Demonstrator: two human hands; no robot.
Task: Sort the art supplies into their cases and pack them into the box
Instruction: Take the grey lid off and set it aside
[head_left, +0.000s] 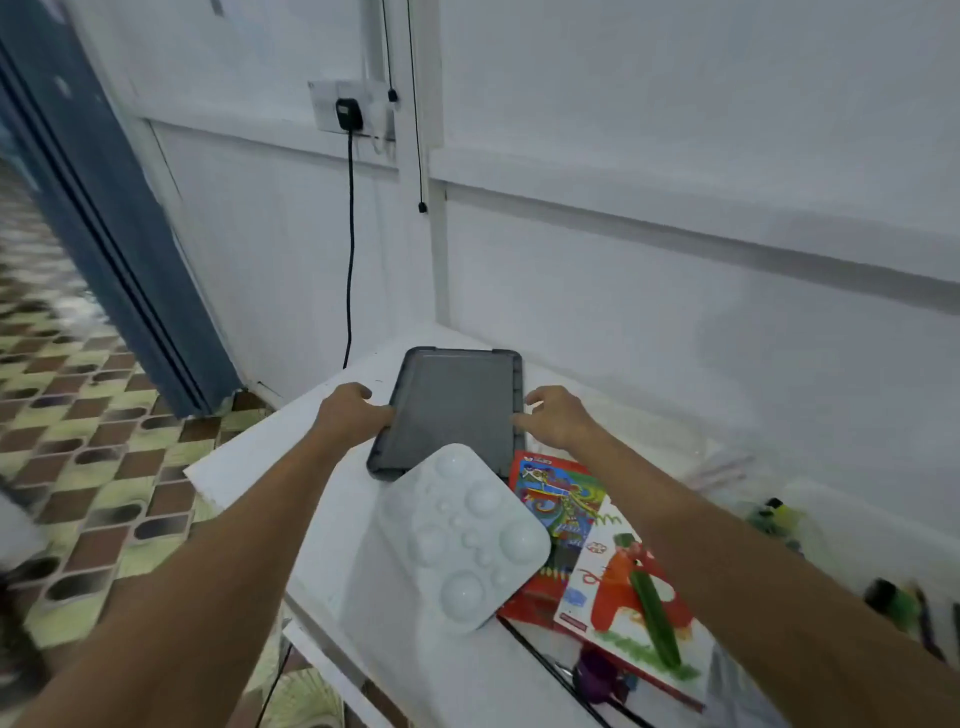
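Note:
A dark grey flat lid or tray (452, 408) lies at the far corner of the white table (291, 447). My left hand (350, 410) grips its left edge and my right hand (553, 421) holds its right edge. In front of it sits a white paint palette (462, 535) with round wells, partly over a red crayon box (550, 499). A second colourful box (618, 587) lies nearer, with a green marker (655, 618) resting on top. Blurred markers (779, 517) are scattered at the right.
White wall panels close off the back and right of the table. A black cable (350, 249) hangs from a wall socket (348, 111) down behind the table's far corner. The tiled floor (78, 457) drops away on the left. More pens (904, 603) lie at the right edge.

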